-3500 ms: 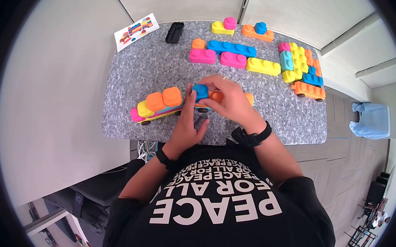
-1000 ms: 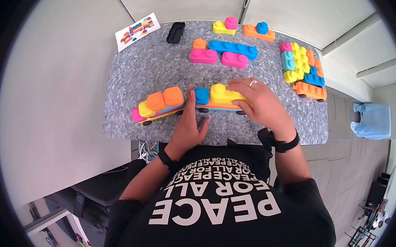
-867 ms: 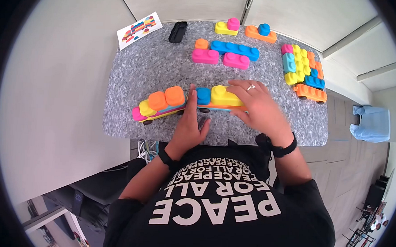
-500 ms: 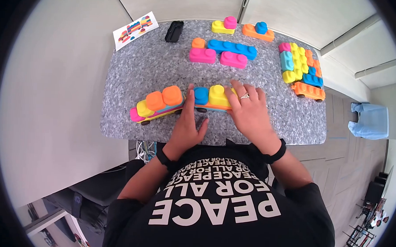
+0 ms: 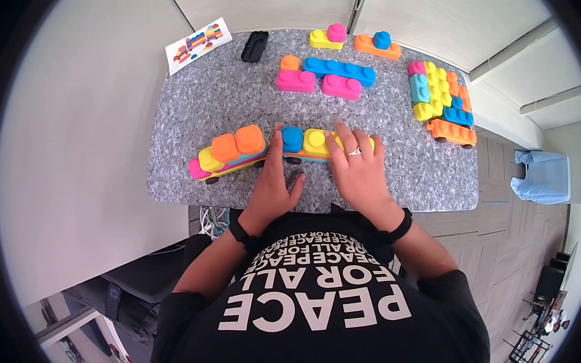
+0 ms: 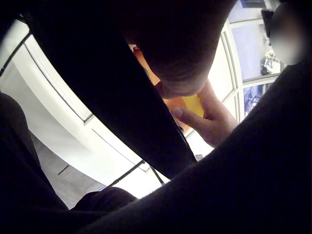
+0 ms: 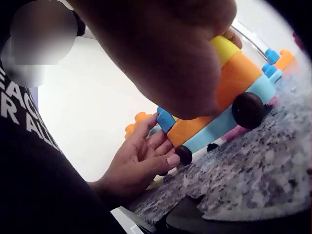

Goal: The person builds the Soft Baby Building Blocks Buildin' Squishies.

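Note:
In the head view a wheeled car with orange and light blue layers carries a blue block (image 5: 292, 139) at its left end and a long yellow block (image 5: 315, 141) beside it. The right hand (image 5: 358, 168) lies over the yellow block with its fingers spread on top. The left hand (image 5: 272, 181) stands on edge with straight fingers against the car's left end. Just left of that hand is another car (image 5: 230, 173) topped with yellow and orange blocks (image 5: 249, 139). The right wrist view shows the car's black wheel (image 7: 248, 110) on the speckled table.
Pink blocks (image 5: 295, 82) and a long blue block (image 5: 339, 71) lie farther back. At the right are grouped blocks (image 5: 441, 91) and an orange wheeled base (image 5: 451, 132). A picture card (image 5: 198, 46) and a black object (image 5: 255, 46) are at the back left.
The long yellow block has come from the back row onto the car. The right hand has moved from the car's right end to the yellow block's top; the left hand has barely moved.

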A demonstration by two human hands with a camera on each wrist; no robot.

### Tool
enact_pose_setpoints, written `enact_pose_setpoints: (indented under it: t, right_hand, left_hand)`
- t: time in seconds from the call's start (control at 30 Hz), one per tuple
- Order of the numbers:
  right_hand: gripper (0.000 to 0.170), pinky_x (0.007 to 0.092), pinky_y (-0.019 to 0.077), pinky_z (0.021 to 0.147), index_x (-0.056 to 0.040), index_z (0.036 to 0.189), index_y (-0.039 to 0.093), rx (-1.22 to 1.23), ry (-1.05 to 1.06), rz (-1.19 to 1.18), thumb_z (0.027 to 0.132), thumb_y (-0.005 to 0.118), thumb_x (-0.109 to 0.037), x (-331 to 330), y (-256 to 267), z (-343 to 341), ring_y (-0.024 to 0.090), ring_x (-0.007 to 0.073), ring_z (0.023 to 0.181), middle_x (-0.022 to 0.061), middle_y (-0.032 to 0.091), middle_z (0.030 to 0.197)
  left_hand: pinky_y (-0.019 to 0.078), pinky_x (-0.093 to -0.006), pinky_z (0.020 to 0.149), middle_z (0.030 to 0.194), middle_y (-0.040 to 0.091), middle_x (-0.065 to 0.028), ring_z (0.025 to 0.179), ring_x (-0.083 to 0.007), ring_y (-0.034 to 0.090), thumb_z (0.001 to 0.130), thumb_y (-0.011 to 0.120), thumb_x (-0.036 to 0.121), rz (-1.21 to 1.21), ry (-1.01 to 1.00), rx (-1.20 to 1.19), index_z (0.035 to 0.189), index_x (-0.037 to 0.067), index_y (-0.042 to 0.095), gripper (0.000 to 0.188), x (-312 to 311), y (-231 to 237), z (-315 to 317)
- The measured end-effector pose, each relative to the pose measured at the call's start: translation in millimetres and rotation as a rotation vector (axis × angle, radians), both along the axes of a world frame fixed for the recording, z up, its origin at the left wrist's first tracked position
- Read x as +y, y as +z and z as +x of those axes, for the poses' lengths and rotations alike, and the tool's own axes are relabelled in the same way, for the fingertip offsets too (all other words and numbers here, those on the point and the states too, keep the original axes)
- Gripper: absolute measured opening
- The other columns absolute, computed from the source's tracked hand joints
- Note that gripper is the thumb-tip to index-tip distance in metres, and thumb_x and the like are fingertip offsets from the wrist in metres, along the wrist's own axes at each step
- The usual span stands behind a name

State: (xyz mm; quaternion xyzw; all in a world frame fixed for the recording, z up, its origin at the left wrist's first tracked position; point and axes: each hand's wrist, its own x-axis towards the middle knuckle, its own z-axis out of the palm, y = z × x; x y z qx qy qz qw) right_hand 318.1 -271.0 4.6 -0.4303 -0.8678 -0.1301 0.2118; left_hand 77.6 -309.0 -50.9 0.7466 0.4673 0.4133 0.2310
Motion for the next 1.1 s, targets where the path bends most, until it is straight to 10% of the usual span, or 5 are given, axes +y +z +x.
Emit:
enact_pose_setpoints:
  t: [0.5, 0.9, 1.1]
  right_hand:
    - [0.058, 0.0534, 0.0619, 0.092, -0.0148, 0.135, 0.071, 0.190, 0.149, -0.564, 0.085, 0.097, -0.024, 48, 47, 10, 0.077, 0.0411, 0.109, 0.0145, 0.080, 0.117]
    - [0.059, 0.0477, 0.0608, 0.097, -0.0079, 0.151, 0.072, 0.465, 0.193, -0.732, 0.098, 0.090, -0.027, 98, 56, 37, 0.077, 0.0409, 0.119, 0.0178, 0.079, 0.138]
    - [0.057, 0.0465, 0.0591, 0.104, -0.0084, 0.151, 0.072, 0.383, 0.226, -0.452, 0.096, 0.089, -0.014, 157, -3, 62, 0.074, 0.0401, 0.123, 0.0157, 0.077, 0.145]
  left_hand:
    - [0.0255, -0.0552, 0.142, 0.189, 0.009, -0.0378, 0.176, -0.0540, 0.019, 0.100, 0.077, 0.006, 0.048, 0.014, 0.021, 0.181, -0.009, 0.001, 0.112, -2, -2, -1]
    - [0.0196, -0.0545, 0.144, 0.191, 0.008, -0.0353, 0.177, -0.0513, 0.015, 0.100, 0.077, 0.006, 0.003, 0.004, -0.007, 0.182, -0.008, -0.001, 0.114, 0, -2, -1]
    - [0.0181, -0.0536, 0.144, 0.191, 0.010, -0.0343, 0.178, -0.0498, 0.016, 0.100, 0.076, 0.006, -0.021, 0.004, -0.015, 0.182, -0.008, -0.001, 0.113, 0, -1, -1]
